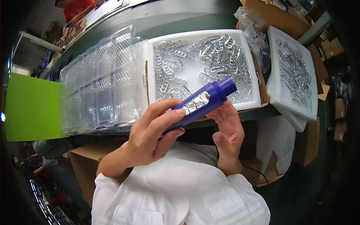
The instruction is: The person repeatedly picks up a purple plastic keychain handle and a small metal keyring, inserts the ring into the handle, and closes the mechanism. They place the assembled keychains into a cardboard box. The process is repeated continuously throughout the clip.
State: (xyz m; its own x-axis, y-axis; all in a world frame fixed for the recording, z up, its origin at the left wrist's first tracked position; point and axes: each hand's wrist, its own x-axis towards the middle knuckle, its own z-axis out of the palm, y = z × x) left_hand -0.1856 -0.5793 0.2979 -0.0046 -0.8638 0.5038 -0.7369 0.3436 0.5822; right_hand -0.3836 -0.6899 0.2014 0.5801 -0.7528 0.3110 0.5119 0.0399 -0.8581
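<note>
Left hand (144,133) clasped the lower end of a purple tube (215,95) at the frame's centre, its narrower end tilted toward the upper right. I saw the right hand (229,131) half-open just below; I couldn't tell whether its fingertips touched. A silver clip (194,104) showed in the tube's side. From my view, the tube hid part of a white foam tray (189,73) holding scattered metal clips (225,56). Clear plastic trays (99,82) lay left, beside a green sheet (33,108); at right, a second foam tray (276,95) held more clips.
</note>
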